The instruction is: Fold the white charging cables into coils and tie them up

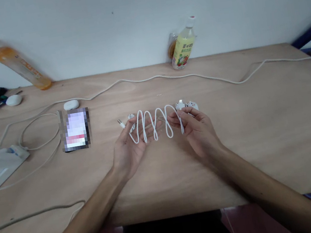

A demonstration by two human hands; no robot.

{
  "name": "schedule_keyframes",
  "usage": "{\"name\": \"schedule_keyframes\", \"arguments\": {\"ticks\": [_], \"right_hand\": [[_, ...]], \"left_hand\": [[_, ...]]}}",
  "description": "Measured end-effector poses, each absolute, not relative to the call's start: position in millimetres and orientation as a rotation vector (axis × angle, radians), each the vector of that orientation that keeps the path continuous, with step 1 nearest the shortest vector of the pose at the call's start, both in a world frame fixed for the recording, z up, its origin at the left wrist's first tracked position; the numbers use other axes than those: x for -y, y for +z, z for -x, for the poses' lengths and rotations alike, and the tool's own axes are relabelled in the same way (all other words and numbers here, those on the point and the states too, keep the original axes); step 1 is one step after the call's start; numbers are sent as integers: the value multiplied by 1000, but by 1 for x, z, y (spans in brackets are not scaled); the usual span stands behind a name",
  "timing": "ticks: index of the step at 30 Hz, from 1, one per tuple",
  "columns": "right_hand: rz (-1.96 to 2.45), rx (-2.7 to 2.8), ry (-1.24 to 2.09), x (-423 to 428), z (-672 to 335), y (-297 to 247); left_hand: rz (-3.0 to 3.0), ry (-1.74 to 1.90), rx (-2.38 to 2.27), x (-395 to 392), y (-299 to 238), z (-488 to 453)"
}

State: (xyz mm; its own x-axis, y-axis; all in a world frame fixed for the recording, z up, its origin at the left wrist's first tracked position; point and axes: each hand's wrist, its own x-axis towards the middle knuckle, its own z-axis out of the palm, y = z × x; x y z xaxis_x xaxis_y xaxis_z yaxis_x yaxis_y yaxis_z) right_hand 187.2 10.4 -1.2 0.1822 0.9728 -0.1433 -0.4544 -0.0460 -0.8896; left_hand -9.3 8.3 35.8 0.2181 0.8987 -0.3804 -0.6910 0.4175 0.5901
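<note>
A white USB cable [145,134] is stretched into a row of loose loops between my two hands, above the table. My left hand [126,154] grips its left end between thumb and fingers, and a metal-tipped plug [121,124] sticks out past the thumb. The other fingers of this hand extend beneath the loops. My right hand [200,131] pinches the right end of the coil. Just beyond the right fingers shows a white piece with dark markings [192,105], partly hidden, with a small connector [180,102] beside it. I cannot tell whether the right hand touches that piece.
Left of my hands lies a phone [75,130] with a lit, blurred screen. A white earbud case [71,105] sits behind it. An orange drink bottle [22,66] and a yellow-labelled bottle [182,47] stand near the wall. A long white cord [140,80] crosses the wooden table [264,134].
</note>
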Motion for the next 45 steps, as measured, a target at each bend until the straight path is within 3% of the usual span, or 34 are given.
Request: {"name": "schedule_keyframes", "arguments": {"ticks": [26, 45], "right_hand": [[935, 830, 1508, -5, -180, 0], [1165, 1256, 1232, 6, -174, 3]], "left_hand": [[-462, 951, -722, -6, 19, 11], [-620, 778, -700, 5, 19, 4]]}}
